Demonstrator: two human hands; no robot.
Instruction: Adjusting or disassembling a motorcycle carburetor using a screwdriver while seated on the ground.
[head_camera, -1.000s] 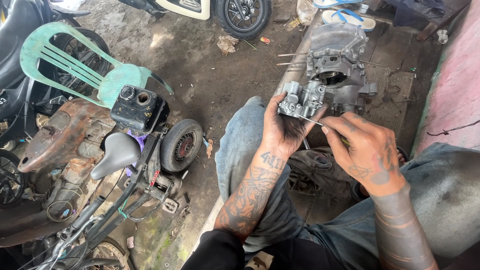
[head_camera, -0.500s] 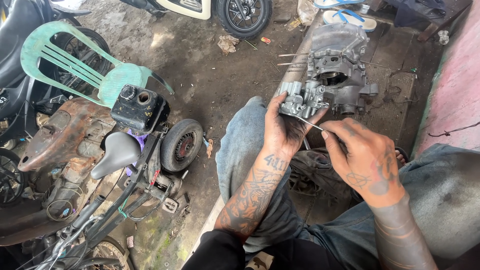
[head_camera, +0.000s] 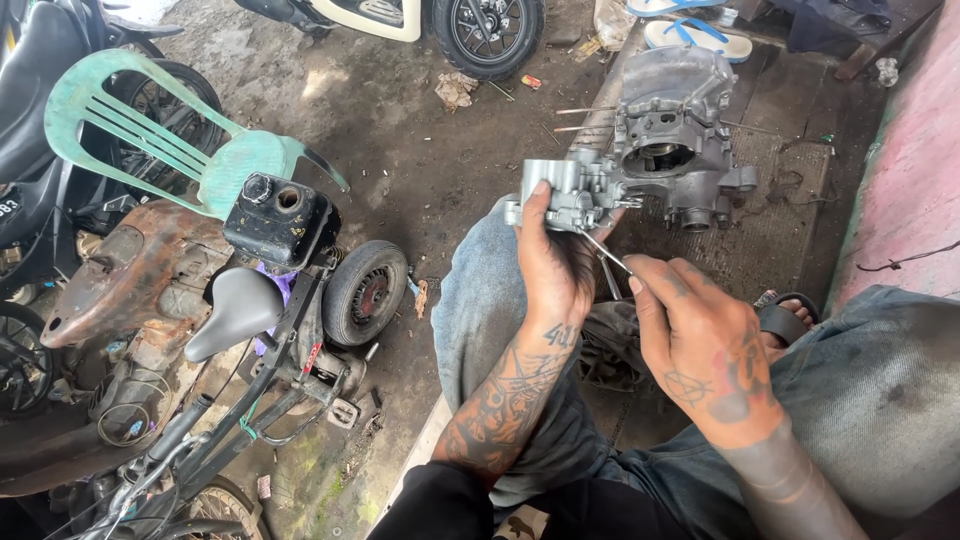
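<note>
Left hand (head_camera: 556, 262) raised, back toward camera, grip closed, forearm rising from below. Right hand (head_camera: 700, 345) beside it, thumb and forefinger pinched, forearm entering lower right.

There is one view only, from a camera on the person's head. It looks steeply down and forward over the knees to the dirty concrete floor (head_camera: 400, 130). The grey metal engine case (head_camera: 675, 125) stands near, just ahead of centre. The green plastic chair (head_camera: 190, 140) lies far left of this case, a black scooter wheel (head_camera: 487, 30) above-left of it.
</note>
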